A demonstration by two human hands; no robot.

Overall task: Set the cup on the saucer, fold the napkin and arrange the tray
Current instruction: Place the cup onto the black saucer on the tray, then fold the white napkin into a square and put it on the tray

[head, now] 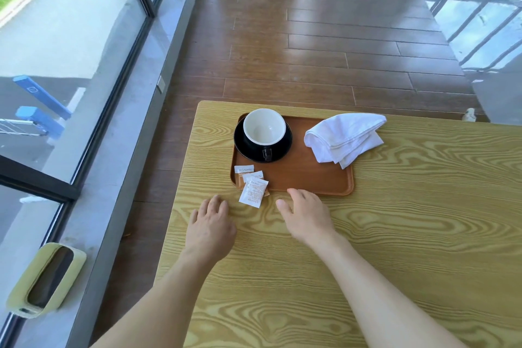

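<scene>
A brown tray (308, 178) lies at the far left of the wooden table (395, 234). On its left end a black cup with a white inside (264, 128) stands upright on a black saucer (285, 144), handle toward me. A loosely bunched white napkin (343, 138) covers the tray's far right corner and spills onto the table. Several small sachets (252, 185) overlap the tray's near left corner. My left hand (210, 223) rests flat on the table just left of the sachets, holding nothing. My right hand (306, 213) hovers at the tray's near edge, fingers apart and empty.
The table's left edge drops to a dark wooden floor (282, 50) beside a glass wall (70, 65). A pale green bin (45, 279) stands on the floor at lower left. A railing (477, 8) runs at the far right.
</scene>
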